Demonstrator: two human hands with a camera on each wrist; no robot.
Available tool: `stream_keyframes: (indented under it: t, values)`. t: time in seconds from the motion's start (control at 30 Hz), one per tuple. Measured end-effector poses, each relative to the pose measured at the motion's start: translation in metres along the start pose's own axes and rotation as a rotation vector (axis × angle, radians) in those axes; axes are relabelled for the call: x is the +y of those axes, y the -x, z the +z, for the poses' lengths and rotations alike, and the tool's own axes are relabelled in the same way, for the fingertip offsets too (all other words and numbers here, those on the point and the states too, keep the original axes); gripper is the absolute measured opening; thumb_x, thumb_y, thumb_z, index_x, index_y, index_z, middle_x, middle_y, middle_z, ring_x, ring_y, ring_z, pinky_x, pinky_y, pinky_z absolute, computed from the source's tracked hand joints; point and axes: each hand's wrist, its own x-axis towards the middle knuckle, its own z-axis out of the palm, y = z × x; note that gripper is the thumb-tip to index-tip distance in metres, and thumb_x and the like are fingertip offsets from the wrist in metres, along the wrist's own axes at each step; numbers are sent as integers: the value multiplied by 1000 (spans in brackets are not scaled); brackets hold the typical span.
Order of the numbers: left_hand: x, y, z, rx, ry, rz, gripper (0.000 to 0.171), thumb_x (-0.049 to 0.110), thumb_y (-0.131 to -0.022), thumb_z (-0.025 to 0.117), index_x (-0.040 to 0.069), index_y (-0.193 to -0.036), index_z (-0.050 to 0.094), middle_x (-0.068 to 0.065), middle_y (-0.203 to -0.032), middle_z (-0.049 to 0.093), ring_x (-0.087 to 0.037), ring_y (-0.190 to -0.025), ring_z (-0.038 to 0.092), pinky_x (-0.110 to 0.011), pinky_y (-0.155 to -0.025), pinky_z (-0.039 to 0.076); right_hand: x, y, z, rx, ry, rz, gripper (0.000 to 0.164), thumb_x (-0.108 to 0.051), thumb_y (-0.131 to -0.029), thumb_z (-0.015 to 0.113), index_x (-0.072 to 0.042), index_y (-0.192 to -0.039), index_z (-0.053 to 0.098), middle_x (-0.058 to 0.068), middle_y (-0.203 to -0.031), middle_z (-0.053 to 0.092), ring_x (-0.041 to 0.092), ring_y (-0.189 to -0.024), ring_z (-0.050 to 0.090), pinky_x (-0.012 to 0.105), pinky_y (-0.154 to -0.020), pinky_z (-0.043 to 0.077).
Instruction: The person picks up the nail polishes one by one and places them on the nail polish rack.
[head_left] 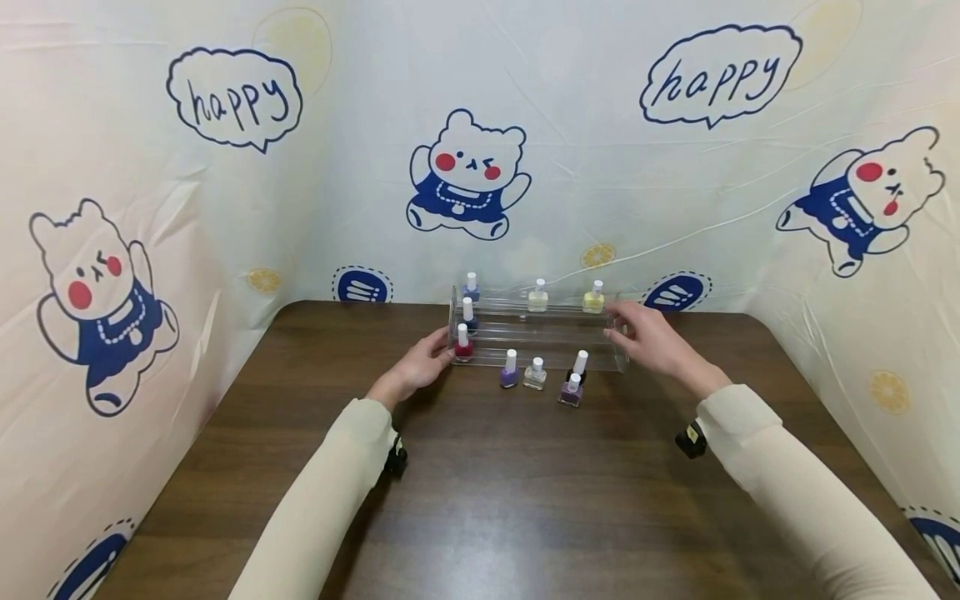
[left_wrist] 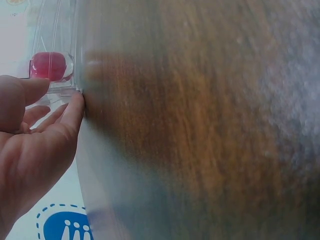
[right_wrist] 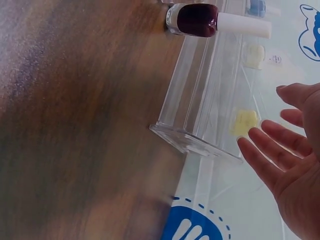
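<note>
A clear stepped display rack (head_left: 540, 334) stands near the table's back edge. My left hand (head_left: 422, 364) touches its left end, fingertips at the lower corner in the left wrist view, thumb near the red nail polish bottle (left_wrist: 48, 66). My right hand (head_left: 651, 335) is at the rack's right end, fingers extended; in the right wrist view they overlap the space by the end panel, near the yellow nail polish bottle (right_wrist: 245, 122). A blue bottle (head_left: 471, 293) and a dark bottle (head_left: 469, 322) stand in the left column; a clear bottle (head_left: 537, 301) is on the top tier.
Before the rack, on the wooden table (head_left: 495, 492), stand a purple bottle (head_left: 510, 377), a clear bottle (head_left: 535, 379), a dark bottle (head_left: 581, 364) and a mauve bottle (head_left: 571, 395). A printed cloth (head_left: 360, 167) hangs behind and along both sides.
</note>
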Motion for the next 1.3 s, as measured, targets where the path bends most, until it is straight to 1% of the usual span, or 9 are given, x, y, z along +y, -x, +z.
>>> stream_keyframes:
  t: [0.13, 0.27, 0.53, 0.83, 1.0, 1.1, 1.23, 1.3]
  values:
    - [0, 0, 0, 4, 6, -9, 60, 17, -109, 49, 17, -164, 25, -16, -164, 34, -36, -150, 34, -54, -123, 23, -1, 2, 1, 15, -11, -5, 38, -13, -100, 67, 5, -132, 60, 25, -124, 65, 36, -105, 67, 51, -83, 59]
    - [0, 0, 0, 9, 0, -14, 60, 17, -109, 49, 17, -164, 25, -16, -164, 34, -36, -150, 34, -54, -123, 23, -2, 4, 3, 25, -30, -12, 37, -11, -99, 67, 5, -131, 60, 26, -124, 65, 36, -105, 68, 51, -83, 59]
    - [1, 0, 1, 6, 1, -5, 60, 17, -109, 48, 16, -164, 24, -17, -164, 34, -36, -149, 35, -53, -123, 24, -7, 6, 3, 33, -84, -15, 32, -10, -99, 67, 4, -128, 62, 22, -123, 65, 36, -107, 68, 54, -87, 58]
    - [2, 1, 1, -3, 9, 0, 60, 16, -109, 47, 15, -164, 23, -17, -164, 34, -36, -149, 35, -52, -123, 25, -15, 7, 2, 11, -135, 6, 33, -11, -99, 68, 4, -128, 63, 25, -125, 65, 37, -108, 68, 58, -91, 56]
    - [2, 1, 1, -1, 7, -3, 60, 16, -109, 47, 15, -164, 23, -17, -164, 34, -35, -149, 35, -52, -123, 25, -17, 8, 2, 7, -135, 5, 33, -12, -99, 68, 3, -128, 63, 24, -124, 67, 35, -107, 68, 57, -90, 57]
    - [1, -1, 1, -1, 10, 11, 59, 14, -109, 46, 12, -164, 23, -19, -163, 34, -36, -149, 36, -51, -122, 27, -19, 9, 2, 2, -143, -1, 34, -13, -100, 67, 4, -129, 62, 24, -125, 66, 35, -108, 68, 56, -90, 57]
    - [0, -3, 2, -4, 23, 25, 59, 11, -109, 45, 9, -163, 22, -21, -163, 34, -36, -148, 37, -48, -122, 29, -21, 10, 2, -5, -144, 1, 35, -15, -101, 67, 2, -130, 62, 21, -126, 67, 32, -108, 68, 51, -89, 58]
    - [0, -3, 1, -3, 25, 25, 59, 10, -109, 45, 9, -163, 22, -21, -163, 34, -35, -148, 37, -47, -121, 30, -23, 11, 3, -5, -146, -3, 34, -16, -101, 67, 2, -130, 63, 19, -124, 67, 31, -107, 69, 50, -89, 59]
